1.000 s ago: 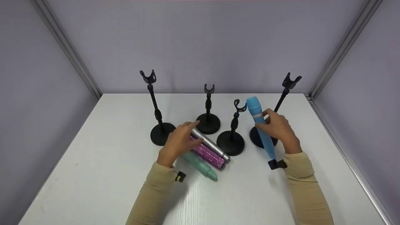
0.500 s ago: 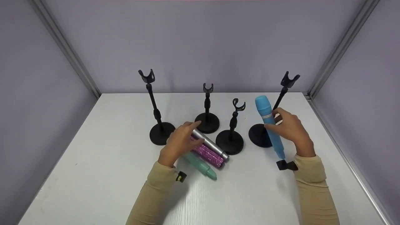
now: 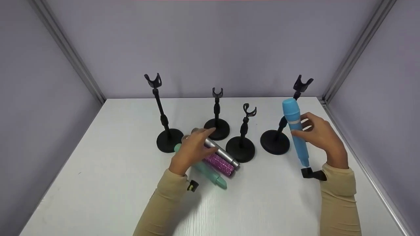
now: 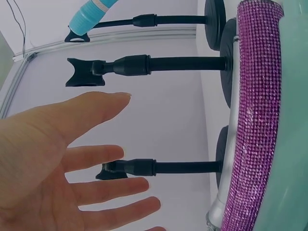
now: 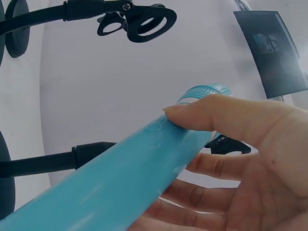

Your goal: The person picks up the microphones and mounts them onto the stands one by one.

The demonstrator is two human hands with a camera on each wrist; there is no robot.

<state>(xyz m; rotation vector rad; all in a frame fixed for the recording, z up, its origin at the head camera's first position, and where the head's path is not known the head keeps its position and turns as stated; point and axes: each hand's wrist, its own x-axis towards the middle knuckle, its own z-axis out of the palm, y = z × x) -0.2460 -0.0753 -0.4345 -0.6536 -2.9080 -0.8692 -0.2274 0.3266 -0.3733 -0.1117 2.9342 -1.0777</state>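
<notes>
White tabletop [image 3: 98, 196]: your left hand [image 3: 190, 150], fingers extended, holds nothing near three microphones [image 3: 220, 164]; the rightmost stand [image 3: 275, 143] rises behind the blue microphone [image 3: 301, 149], pinched in your right hand [image 3: 319, 134]; caution: swinging the microphone sideways could topple that stand

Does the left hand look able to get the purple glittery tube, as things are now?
Probably yes: the left hand hovers over the purple glittery tube, with nothing visible between; the silver tube and green tube only flank it.
</notes>
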